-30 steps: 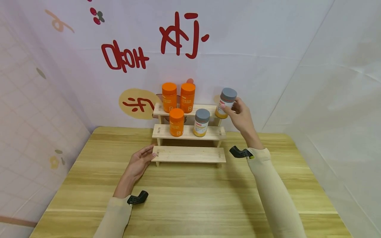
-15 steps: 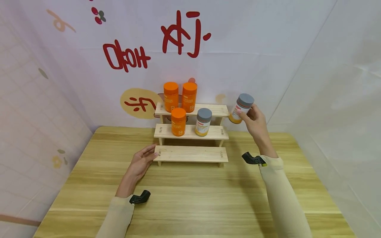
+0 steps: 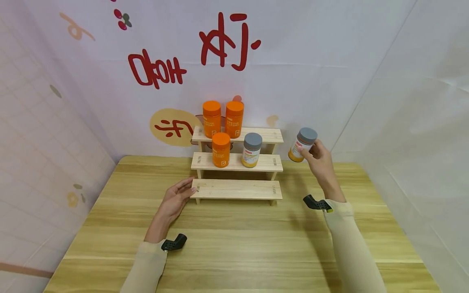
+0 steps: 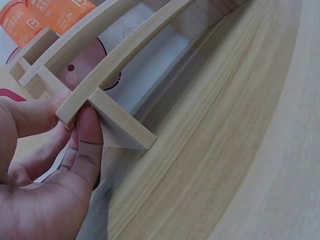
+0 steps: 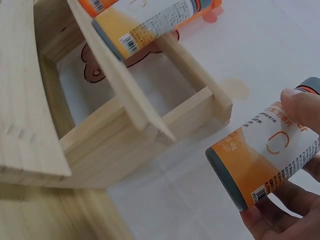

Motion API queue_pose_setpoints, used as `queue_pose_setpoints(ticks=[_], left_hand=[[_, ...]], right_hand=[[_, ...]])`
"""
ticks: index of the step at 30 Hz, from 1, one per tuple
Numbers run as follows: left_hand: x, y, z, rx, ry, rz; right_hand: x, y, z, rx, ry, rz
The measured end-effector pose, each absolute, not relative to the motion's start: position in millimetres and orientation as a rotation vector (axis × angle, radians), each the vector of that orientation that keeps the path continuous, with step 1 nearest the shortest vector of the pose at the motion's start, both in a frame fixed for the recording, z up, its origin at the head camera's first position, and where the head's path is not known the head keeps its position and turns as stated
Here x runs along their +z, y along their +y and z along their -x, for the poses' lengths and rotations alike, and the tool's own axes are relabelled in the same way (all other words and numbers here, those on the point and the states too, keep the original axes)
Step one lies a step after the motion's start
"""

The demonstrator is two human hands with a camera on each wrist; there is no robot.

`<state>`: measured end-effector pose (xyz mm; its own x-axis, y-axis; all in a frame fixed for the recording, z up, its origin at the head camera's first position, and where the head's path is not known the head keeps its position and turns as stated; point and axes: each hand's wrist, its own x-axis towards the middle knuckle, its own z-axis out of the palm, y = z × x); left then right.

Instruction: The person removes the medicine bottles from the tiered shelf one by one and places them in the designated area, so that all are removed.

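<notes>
My right hand [image 3: 320,162] holds a grey-capped bottle [image 3: 302,145] with a white and yellow label, tilted, in the air right of the rack. In the right wrist view thumb and fingers wrap the same bottle [image 5: 270,150]. At the rack's lower left, my left hand [image 3: 175,200] pinches the end of the lowest board, thumb above and fingers beneath, as the left wrist view shows. The three-step wooden rack [image 3: 236,189] bears two orange bottles [image 3: 211,120] on top. Its middle step carries one orange bottle [image 3: 221,150] and another grey-capped bottle [image 3: 251,150].
The rack stands on a wood-grain table [image 3: 234,244], close to a white cloth backdrop [image 3: 307,73] with red characters. Cloth walls also rise at left and right. A black wrist camera [image 3: 316,202] sits on each sleeve.
The grey-capped bottle has left the right end of the top step, carried right and down by my right hand. My left hand keeps its place on the lowest board.
</notes>
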<state>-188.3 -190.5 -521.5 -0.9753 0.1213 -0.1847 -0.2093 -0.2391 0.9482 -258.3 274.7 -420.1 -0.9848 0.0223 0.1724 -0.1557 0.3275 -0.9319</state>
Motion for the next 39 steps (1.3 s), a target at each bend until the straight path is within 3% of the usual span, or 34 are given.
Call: queue_pose_setpoints(ticks=[24, 39], left_hand=[[-520.2, -189.3, 189.0, 2.292, 1.806, 0.143], [-518.9, -190.1, 188.4, 2.283, 1.826, 0.138]], right_hand=[[-498.8, 309.8, 260.2, 1.722, -2.527, -0.028], [-523.2, 315.5, 259.7, 1.777, -2.589, -0.003]])
